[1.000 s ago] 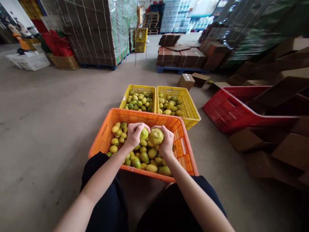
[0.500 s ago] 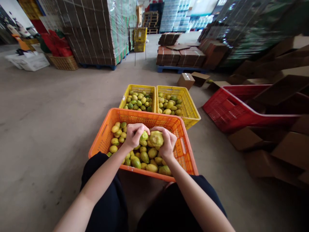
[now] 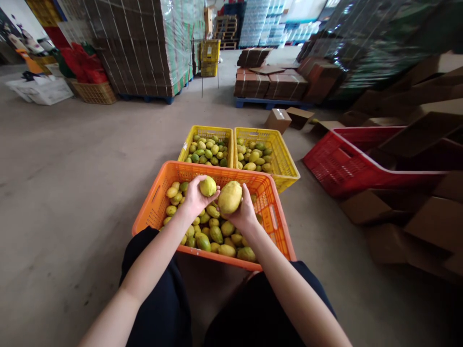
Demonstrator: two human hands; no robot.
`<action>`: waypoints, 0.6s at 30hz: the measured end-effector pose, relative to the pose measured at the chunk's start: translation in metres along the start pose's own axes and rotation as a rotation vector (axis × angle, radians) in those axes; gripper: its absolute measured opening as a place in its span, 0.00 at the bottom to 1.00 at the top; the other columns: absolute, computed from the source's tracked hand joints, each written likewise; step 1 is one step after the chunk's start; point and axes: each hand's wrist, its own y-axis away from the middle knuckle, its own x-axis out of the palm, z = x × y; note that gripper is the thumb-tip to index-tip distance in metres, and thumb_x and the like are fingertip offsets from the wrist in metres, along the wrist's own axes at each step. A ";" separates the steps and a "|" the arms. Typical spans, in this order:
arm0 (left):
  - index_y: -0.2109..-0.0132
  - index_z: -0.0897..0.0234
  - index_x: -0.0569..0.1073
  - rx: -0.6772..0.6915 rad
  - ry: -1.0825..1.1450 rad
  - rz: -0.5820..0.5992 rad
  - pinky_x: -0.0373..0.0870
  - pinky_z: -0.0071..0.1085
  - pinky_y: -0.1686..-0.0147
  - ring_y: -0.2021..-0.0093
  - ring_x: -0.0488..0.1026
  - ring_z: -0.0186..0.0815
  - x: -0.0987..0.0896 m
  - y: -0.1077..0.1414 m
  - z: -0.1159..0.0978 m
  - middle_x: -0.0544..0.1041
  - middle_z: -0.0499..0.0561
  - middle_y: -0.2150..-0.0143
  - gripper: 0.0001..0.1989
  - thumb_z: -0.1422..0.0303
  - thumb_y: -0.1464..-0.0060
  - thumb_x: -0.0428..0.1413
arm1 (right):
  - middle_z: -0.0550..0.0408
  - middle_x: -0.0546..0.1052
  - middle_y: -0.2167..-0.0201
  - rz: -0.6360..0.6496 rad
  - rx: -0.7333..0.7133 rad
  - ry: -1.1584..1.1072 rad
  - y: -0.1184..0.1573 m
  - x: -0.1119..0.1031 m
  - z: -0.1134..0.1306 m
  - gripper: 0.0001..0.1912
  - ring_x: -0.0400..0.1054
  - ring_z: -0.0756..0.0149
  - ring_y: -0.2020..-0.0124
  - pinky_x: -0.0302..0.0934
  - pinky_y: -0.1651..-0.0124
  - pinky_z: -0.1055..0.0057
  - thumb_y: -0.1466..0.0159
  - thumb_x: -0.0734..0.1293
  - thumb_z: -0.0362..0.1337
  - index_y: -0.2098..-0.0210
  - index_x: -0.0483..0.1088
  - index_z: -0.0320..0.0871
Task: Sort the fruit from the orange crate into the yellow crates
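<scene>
My left hand (image 3: pixel 194 196) holds a small yellow-green fruit (image 3: pixel 208 186), palm turned up. A larger, oval yellow fruit (image 3: pixel 230 197) rests in my right hand (image 3: pixel 246 212), with the thumb along its right side. Both hands are over the orange crate (image 3: pixel 282 226), side by side and a little apart. Several yellow and green fruits (image 3: pixel 216 234) lie in the crate below them. My hands and forearms hide part of the pile.
Two yellow crates of fruit (image 3: pixel 285 156) stand just beyond the orange one. A red crate (image 3: pixel 336 166) and cardboard boxes (image 3: pixel 434 221) are at the right. Wrapped pallet stacks (image 3: pixel 133 48) and a blue pallet with flat cartons (image 3: pixel 271 102) stand farther back.
Both hands have turned from knuckles up to palms up, exposing more of the two fruits. The left fruit has moved up and left; the right one shows its smooth side.
</scene>
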 end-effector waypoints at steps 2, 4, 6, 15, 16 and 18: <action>0.66 0.68 0.70 -0.071 0.076 -0.048 0.77 0.26 0.74 0.73 0.76 0.33 -0.002 -0.003 -0.001 0.74 0.52 0.75 0.07 0.70 0.41 0.49 | 0.54 0.78 0.77 0.036 0.046 -0.012 0.003 0.002 0.002 0.20 0.74 0.61 0.75 0.70 0.76 0.67 0.33 0.57 0.52 0.68 0.70 0.44; 0.63 0.68 0.70 -0.124 0.109 -0.088 0.76 0.24 0.76 0.74 0.75 0.33 -0.003 -0.004 0.000 0.74 0.52 0.75 0.09 0.68 0.39 0.49 | 0.54 0.78 0.77 0.058 0.042 -0.002 0.005 0.002 0.003 0.17 0.73 0.63 0.78 0.67 0.80 0.70 0.33 0.59 0.49 0.67 0.70 0.43; 0.62 0.69 0.71 -0.146 0.106 -0.093 0.75 0.24 0.79 0.77 0.73 0.32 -0.005 -0.005 0.001 0.74 0.53 0.75 0.13 0.64 0.37 0.47 | 0.54 0.78 0.77 0.045 0.023 0.012 0.005 0.001 0.004 0.14 0.72 0.64 0.80 0.64 0.83 0.73 0.35 0.62 0.46 0.66 0.70 0.43; 0.57 0.71 0.73 -0.124 0.184 -0.104 0.71 0.23 0.82 0.74 0.74 0.35 -0.004 -0.005 -0.001 0.74 0.56 0.73 0.12 0.69 0.41 0.47 | 0.56 0.79 0.76 0.067 -0.021 0.008 0.002 -0.002 0.005 0.09 0.73 0.63 0.78 0.58 0.86 0.74 0.38 0.65 0.42 0.64 0.72 0.43; 0.56 0.71 0.73 -0.129 0.207 -0.106 0.72 0.23 0.81 0.73 0.75 0.36 -0.004 -0.005 -0.001 0.75 0.57 0.72 0.13 0.70 0.40 0.47 | 0.55 0.79 0.76 0.087 -0.006 0.005 0.002 -0.002 0.005 0.10 0.73 0.63 0.78 0.59 0.85 0.73 0.37 0.64 0.43 0.64 0.72 0.43; 0.54 0.72 0.73 -0.129 0.247 -0.090 0.74 0.23 0.79 0.70 0.77 0.37 -0.004 -0.004 -0.001 0.76 0.58 0.70 0.14 0.70 0.38 0.45 | 0.53 0.79 0.76 0.104 0.034 -0.004 0.000 -0.004 0.005 0.13 0.73 0.62 0.78 0.63 0.82 0.71 0.36 0.62 0.45 0.65 0.73 0.43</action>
